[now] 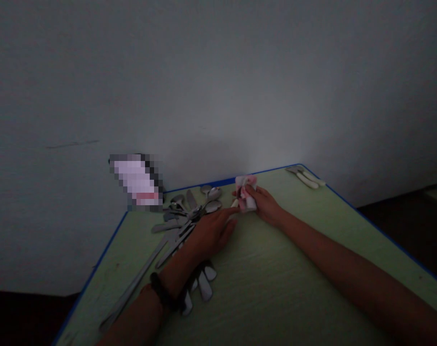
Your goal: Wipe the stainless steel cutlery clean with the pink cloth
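My right hand (267, 204) is closed on a folded pink-and-white cloth (247, 185), its thumb pressed on the front. My left hand (214, 230) reaches in beside the cloth, back of the hand up, fingers pointing right. A small cream-coloured piece (234, 203) shows between the left fingers and the cloth; most of it is hidden, so its kind cannot be made out. Beneath and behind my left hand lies a spread pile of metal cutlery (173, 225), with spoons (214, 193) and knives. Several cutlery handles (205, 287) stick out below my left wrist.
The light green table (276, 288) has a blue edge and meets a grey wall (218, 86). White-handled pliers or shears (306, 178) lie at the far right corner. A blurred-out device with a bright screen (135, 182) stands at the far left corner.
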The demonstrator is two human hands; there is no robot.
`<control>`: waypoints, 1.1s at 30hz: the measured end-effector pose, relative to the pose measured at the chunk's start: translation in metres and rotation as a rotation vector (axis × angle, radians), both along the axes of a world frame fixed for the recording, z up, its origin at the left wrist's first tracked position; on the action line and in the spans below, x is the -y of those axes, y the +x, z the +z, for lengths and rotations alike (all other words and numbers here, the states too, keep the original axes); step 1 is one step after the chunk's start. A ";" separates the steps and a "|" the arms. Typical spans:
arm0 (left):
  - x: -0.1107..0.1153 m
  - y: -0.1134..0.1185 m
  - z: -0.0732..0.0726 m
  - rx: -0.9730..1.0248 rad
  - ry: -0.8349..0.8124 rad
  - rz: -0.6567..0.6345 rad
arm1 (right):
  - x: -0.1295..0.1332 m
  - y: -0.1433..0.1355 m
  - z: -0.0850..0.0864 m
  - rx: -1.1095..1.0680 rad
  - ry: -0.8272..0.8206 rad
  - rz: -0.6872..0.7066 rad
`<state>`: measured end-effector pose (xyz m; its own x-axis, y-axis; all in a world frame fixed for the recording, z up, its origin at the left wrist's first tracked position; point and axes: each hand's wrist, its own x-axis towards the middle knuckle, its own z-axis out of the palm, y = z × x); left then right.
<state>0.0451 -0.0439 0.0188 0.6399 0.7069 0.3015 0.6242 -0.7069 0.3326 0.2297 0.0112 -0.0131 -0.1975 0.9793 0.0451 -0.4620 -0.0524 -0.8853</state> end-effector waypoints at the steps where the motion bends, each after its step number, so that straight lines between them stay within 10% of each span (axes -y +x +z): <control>1: 0.000 -0.001 0.001 0.009 -0.034 -0.009 | 0.000 0.000 0.001 -0.018 -0.012 -0.005; 16: 0.000 -0.001 -0.001 0.055 -0.057 0.024 | -0.004 0.003 0.017 -0.312 -0.169 0.110; 33: -0.003 0.002 -0.004 -0.063 -0.040 -0.046 | 0.004 0.001 0.001 0.121 0.099 0.019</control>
<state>0.0469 -0.0412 0.0151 0.6886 0.6872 0.2315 0.6121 -0.7220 0.3226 0.2312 0.0073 -0.0121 -0.2256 0.9673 0.1157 -0.3512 0.0300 -0.9358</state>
